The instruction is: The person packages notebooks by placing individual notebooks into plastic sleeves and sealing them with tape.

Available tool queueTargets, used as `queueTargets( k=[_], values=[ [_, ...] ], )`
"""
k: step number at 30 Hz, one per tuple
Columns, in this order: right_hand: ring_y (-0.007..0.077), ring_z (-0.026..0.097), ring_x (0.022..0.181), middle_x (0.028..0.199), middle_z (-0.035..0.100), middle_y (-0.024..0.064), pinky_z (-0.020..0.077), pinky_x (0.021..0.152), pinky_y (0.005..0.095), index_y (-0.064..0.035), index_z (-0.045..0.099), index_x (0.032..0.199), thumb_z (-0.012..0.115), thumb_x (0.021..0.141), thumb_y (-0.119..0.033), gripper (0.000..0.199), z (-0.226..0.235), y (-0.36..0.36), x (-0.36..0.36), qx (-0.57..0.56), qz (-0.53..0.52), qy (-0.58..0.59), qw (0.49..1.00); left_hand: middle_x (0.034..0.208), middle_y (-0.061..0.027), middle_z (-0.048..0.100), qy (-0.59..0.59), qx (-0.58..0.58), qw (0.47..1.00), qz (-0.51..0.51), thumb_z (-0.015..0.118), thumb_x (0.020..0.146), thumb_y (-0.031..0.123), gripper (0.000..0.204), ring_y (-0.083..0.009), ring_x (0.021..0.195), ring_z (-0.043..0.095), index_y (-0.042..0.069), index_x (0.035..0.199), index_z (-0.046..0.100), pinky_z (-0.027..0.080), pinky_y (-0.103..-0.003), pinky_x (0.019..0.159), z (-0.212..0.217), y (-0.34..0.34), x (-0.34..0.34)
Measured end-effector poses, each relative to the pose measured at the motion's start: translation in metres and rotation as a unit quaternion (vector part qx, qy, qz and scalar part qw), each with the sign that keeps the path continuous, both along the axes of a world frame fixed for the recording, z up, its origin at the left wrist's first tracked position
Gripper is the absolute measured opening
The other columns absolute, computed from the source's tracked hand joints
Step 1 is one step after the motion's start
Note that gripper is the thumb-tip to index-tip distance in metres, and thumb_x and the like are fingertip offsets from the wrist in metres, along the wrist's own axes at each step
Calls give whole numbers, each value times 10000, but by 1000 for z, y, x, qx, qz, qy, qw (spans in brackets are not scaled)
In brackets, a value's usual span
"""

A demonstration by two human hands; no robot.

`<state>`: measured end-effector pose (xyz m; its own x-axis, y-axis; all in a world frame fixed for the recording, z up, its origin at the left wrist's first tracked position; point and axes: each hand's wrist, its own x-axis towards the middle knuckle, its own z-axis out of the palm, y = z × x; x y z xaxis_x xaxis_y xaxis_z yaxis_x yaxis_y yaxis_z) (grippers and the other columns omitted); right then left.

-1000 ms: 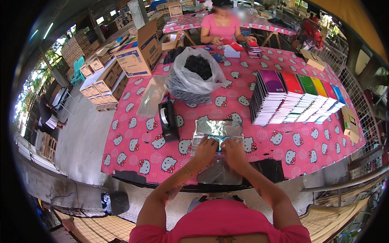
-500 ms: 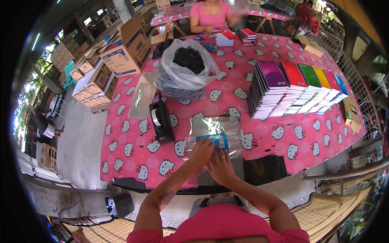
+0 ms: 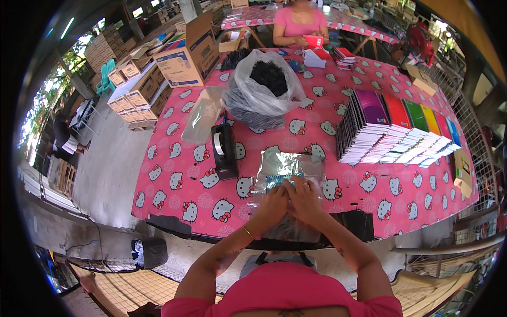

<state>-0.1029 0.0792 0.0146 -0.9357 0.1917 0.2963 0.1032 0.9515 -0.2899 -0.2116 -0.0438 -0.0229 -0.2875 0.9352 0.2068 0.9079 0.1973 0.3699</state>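
With our left hand [image 3: 272,203] and right hand [image 3: 305,199] pressing side by side, fingers closed flat on the clear plastic bag [image 3: 288,171] lying just ahead of them on the table [image 3: 174,179], we should smooth it evenly and keep the edges aligned.

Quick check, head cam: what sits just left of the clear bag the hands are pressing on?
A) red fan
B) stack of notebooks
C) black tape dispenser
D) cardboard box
C: the black tape dispenser stands on the pink cloth just left of the clear bag, which both hands, left and right, press on; the notebooks lie to the right.
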Motion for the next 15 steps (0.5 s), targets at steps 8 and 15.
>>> queueTargets(
  k=[8, 15],
  values=[
    [324, 476, 1277, 1343, 500, 147, 349, 1089, 496, 11, 393, 1417, 884, 583, -384, 1045, -10, 31, -27, 63, 80, -143, 984, 1311, -208, 538, 126, 26, 991, -42, 681, 804, 177, 582, -356, 1243, 525, -45, 1313, 508, 458, -401, 1044, -1, -17, 0],
    [311, 518, 1217, 1307, 522, 109, 402, 1043, 440, -65, 489, 1373, 809, 691, -318, 795, -14, 20, 2, 86, 55, -16, 995, 1336, -178, 531, 106, 31, 993, -41, 655, 811, 179, 581, -319, 1286, 501, -50, 1323, 505, 428, -390, 1089, -7, -23, 0]
  ],
)
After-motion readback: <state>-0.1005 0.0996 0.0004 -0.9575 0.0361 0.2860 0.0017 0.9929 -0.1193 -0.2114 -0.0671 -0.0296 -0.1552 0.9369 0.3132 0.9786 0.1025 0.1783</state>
